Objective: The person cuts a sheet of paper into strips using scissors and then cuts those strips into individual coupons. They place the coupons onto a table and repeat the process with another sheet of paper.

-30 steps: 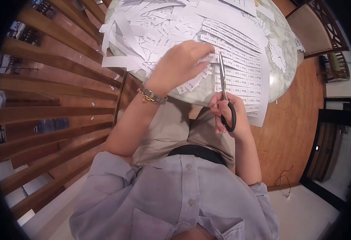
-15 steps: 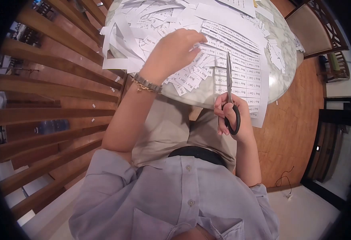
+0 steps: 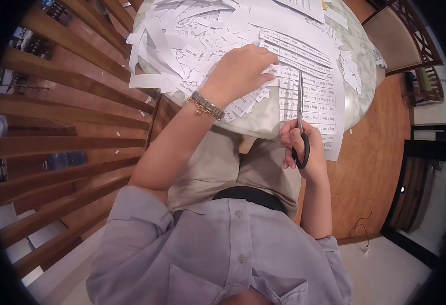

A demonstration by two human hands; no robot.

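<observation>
Black-handled scissors [image 3: 300, 109] are in my right hand [image 3: 304, 147], their blades pointing away from me over a printed sheet [image 3: 318, 96] with rows reading "Buy 1 Get 1". The blades look closed together. My left hand [image 3: 245, 71], with a watch and a bracelet at the wrist, reaches to the left edge of the rows. Its thumb and fingers are bent around the end of a printed strip there; the exact contact is partly hidden. Small cut slips [image 3: 243, 104] lie under and beside my left hand.
The round marble table [image 3: 362, 104] carries a heap of cut slips and white paper strips [image 3: 157, 51] at the left and more slips [image 3: 351, 71] at the right. A chair [image 3: 390, 38] stands at the upper right. Wooden slats [image 3: 70, 107] run along the left.
Both hands have shifted slightly right, the scissors moving along with my right hand. My left hand has come nearer the rows of the printed sheet.
</observation>
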